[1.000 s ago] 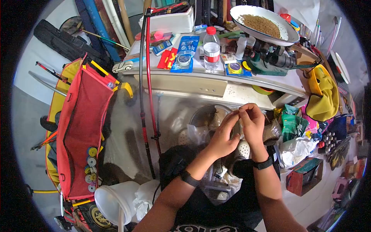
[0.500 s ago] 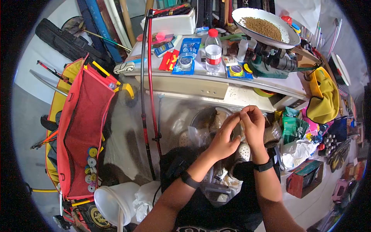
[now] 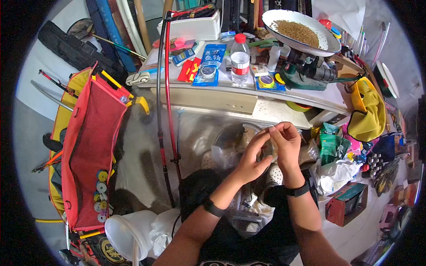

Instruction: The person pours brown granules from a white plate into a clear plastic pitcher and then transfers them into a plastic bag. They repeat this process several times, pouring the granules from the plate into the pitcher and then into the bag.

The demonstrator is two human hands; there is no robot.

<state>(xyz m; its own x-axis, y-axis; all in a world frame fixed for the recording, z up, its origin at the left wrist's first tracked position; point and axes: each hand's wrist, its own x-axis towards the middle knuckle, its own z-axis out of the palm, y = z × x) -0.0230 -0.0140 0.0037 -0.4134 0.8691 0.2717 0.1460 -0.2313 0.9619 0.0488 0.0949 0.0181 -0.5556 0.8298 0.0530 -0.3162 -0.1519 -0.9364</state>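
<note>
Both of my hands are raised over my lap, their fingertips meeting in front of the shelf's lower edge. My left hand [image 3: 256,158] has its index finger and thumb curved toward the other hand. My right hand [image 3: 287,144] is pinched closed at the fingertips. Whatever lies between the fingertips is too small to make out. Below and behind the hands, a round metal basin [image 3: 220,138] and a clear plastic bag [image 3: 222,156] are partly hidden.
A table [image 3: 204,83] holds a red-capped bottle [image 3: 240,60], blue packets and a white dish of pellets [image 3: 326,41]. Two upright rods [image 3: 167,97] stand left of centre. A red bag [image 3: 91,155] and white bucket [image 3: 128,232] are at left; a red-green box [image 3: 348,203] is at right.
The whole view has shifted slightly, with the scene moving a little left. My hands keep nearly the same pose, fingertips together.
</note>
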